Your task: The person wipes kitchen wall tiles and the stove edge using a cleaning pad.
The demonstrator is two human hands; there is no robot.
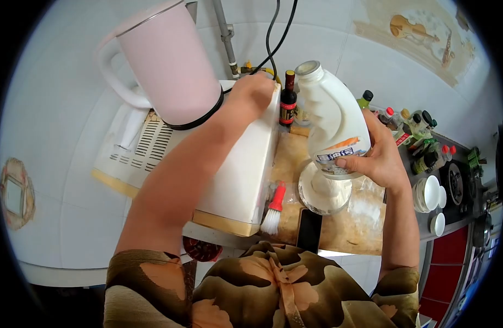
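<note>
1. White jug [333, 120] is up in the air or just over the bowl [303, 192], to the right of the white box [229, 186]. I cannot tell if the two touch.
2. Right hand [378, 158] is right of the white box. Its fingers grasp the jug low down, with the thumb across the label. Maybe that is because the bottom is fat and heavy.
3. Left hand [255, 90] is at the far right corner of the white box, close to the black cords [270, 54]. Its fingers are curled. I cannot tell if they hold anything. Maybe the box helps that arm stay steady.
4. Pink kettle [175, 65] sits on top of the white box, likely to save room.
5. Red brush [274, 208] and black phone [309, 230] lie beside the white box, near its front right, likely so they are easy to reach.
</note>
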